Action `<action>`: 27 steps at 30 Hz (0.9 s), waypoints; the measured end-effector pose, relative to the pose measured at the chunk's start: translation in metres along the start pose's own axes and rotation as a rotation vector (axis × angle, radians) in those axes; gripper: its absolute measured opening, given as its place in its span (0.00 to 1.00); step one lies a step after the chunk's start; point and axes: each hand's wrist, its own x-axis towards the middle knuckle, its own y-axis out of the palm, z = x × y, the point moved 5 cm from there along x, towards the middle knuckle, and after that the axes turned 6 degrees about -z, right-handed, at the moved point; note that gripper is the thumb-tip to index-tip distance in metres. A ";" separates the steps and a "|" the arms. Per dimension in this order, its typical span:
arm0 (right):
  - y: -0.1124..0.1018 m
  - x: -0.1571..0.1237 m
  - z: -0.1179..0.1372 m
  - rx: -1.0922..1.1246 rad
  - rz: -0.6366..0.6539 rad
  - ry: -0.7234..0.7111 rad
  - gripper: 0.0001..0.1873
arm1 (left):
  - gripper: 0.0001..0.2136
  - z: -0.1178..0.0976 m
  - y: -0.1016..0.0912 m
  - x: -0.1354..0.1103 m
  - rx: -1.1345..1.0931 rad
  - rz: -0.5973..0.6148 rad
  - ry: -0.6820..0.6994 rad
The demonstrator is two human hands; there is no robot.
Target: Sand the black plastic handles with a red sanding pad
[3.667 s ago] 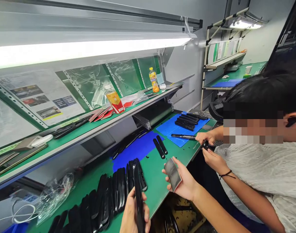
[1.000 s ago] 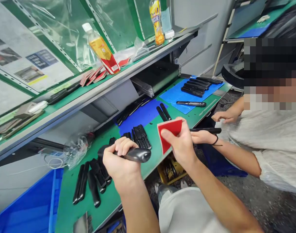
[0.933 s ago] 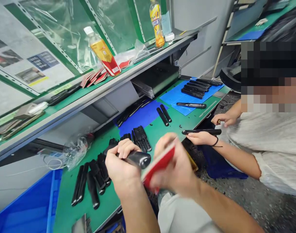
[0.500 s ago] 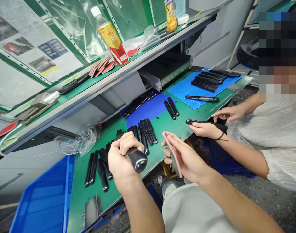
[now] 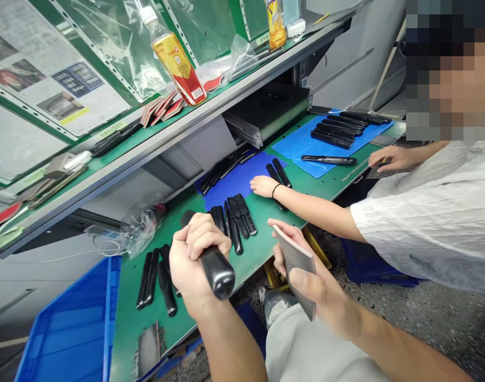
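Note:
My left hand [image 5: 198, 246] is wrapped round a smooth black handle-shaped piece [image 5: 218, 276], its rounded glossy end pointing towards me. In my right hand [image 5: 326, 297] a thin flat grey pad [image 5: 297, 260] is gripped between thumb and fingers. The pad is to the right of the black piece and apart from it. Beyond my hands, several black handle pieces [image 5: 236, 233] lie in a row on the green tabletop [image 5: 195, 329]. More black pieces [image 5: 166, 289] lie to the left of my left hand.
At right, a co-worker's hand [image 5: 264, 185] reaches over the table beside two black pieces [image 5: 280, 172]. More pieces lie on blue sheets [image 5: 322, 168]. A blue bin [image 5: 71, 323] stands at left. Above runs a shelf [image 5: 127, 143] with a drink bottle [image 5: 179, 63] and red-edged pads [image 5: 163, 109].
My right hand has turned the pad, showing more of its grey face. The co-worker's arm has moved left across the table, and the black piece it held is no longer seen in that hand.

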 end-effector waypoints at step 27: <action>0.019 -0.037 0.027 -0.893 0.126 -1.327 0.14 | 0.13 0.050 -0.010 -0.003 0.377 -0.075 -0.056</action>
